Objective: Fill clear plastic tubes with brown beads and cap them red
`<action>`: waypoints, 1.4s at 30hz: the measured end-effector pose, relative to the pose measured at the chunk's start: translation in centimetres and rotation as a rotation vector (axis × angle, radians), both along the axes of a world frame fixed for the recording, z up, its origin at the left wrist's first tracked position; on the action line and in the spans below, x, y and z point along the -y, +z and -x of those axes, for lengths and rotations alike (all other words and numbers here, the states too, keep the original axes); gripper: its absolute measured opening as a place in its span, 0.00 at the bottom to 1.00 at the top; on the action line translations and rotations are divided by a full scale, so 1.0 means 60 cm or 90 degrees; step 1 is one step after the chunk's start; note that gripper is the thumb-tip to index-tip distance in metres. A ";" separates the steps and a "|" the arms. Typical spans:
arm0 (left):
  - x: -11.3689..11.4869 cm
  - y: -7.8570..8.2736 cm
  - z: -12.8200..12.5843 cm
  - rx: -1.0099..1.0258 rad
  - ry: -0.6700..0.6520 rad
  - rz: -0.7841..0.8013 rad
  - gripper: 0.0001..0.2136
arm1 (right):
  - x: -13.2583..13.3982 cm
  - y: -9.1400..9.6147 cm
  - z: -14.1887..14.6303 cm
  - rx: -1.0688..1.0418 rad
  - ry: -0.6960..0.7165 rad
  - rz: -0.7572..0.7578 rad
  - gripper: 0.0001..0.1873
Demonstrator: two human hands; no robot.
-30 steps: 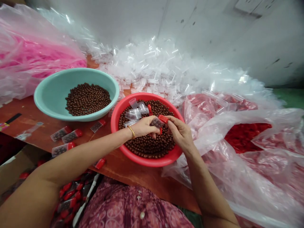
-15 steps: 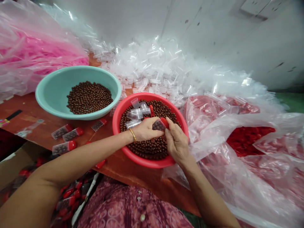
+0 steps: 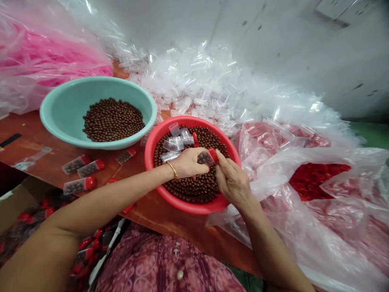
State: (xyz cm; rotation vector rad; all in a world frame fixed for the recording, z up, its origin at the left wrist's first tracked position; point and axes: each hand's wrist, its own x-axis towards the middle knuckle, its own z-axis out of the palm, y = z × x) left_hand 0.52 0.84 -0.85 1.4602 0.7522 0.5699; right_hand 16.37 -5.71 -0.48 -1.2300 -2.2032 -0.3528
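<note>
Over the red basin (image 3: 193, 209), head view, we've got one filled clear container (image 3: 202, 158), tilted, its red cap (image 3: 212, 155) toward our R hand (image 3: 233, 179). Our L hand (image 3: 188, 163), gold bracelet (image 3: 172, 169) at the wrist, is closed round the container's clear body. Our R hand has thumb & fingers bent at the cap end; how firmly they grip it, we can't tell. In the red basin we see lots of brown balls (image 3: 194, 193), w/ several clear tubes (image 3: 173, 143) on top at its far L side & a red piece (image 3: 195, 140) beside them. L of the red basin & a bit further back: teal basin (image 3: 59, 109), more brown balls inside. L & nearer us: capped containers (image 3: 75, 186) lying on the table (image 3: 182, 227). Behind the red basin: big heap of clear pcs (image 3: 206, 81) by the wall (image 3: 288, 40). R of it: plastic bag (image 3: 291, 243), red pcs (image 3: 316, 178) showing thru the opening. Far L & back: bagged pink stuff (image 3: 57, 56)
</note>
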 end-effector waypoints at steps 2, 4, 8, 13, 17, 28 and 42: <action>0.000 0.000 0.000 -0.009 -0.012 -0.016 0.08 | 0.001 0.004 -0.004 0.001 0.023 0.008 0.32; 0.000 -0.001 0.002 -0.022 -0.023 -0.054 0.07 | 0.003 0.007 -0.008 0.000 0.053 0.020 0.33; -0.002 -0.004 0.006 -0.033 -0.045 -0.106 0.05 | 0.006 0.007 -0.014 -0.009 0.092 0.036 0.33; -0.004 -0.004 0.009 -0.066 -0.070 -0.182 0.04 | 0.013 0.002 -0.014 -0.039 0.136 0.061 0.34; -0.002 0.001 0.008 -0.094 -0.080 -0.205 0.05 | 0.018 0.013 -0.018 -0.064 0.146 0.108 0.28; 0.002 0.002 0.000 -0.207 -0.175 -0.351 0.04 | -0.067 -0.020 0.033 -0.541 -0.035 0.450 0.37; 0.012 0.007 -0.007 -0.221 -0.216 -0.325 0.04 | -0.053 0.000 0.040 -0.593 0.101 0.715 0.43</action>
